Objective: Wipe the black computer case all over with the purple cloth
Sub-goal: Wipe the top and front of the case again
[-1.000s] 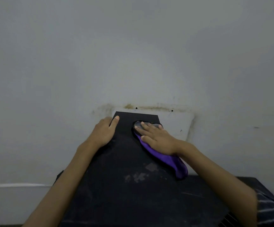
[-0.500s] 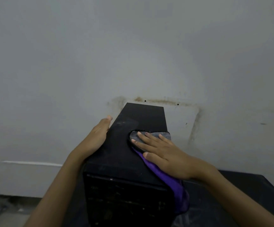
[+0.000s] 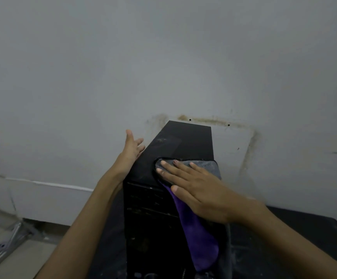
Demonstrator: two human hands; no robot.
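Since half a second ago the left hand has come off the top left edge of the tall black metal computer case. It now sits beside the case's upper left side with thumb up and fingers fanned out. Its grip is apart and holds nothing, and I cannot tell whether the palm touches the side panel. The right hand has drawn the soft purple cloth nearer the front of the case top, so the cloth's grey face now reaches the top's right edge.

The right hand lies flat on the cloth with fingers straight and slightly spread, pressing it down onto the case top near the front right corner. Its grip is apart and not curled round the fabric. The rest of the cloth hangs over the front edge and down the front face, purple side showing.

The case stands upright on a black surface, its far end close to a plain grey wall. A brownish stain marks the wall just behind the case top. At lower left lies a pale floor with a metal frame on it.
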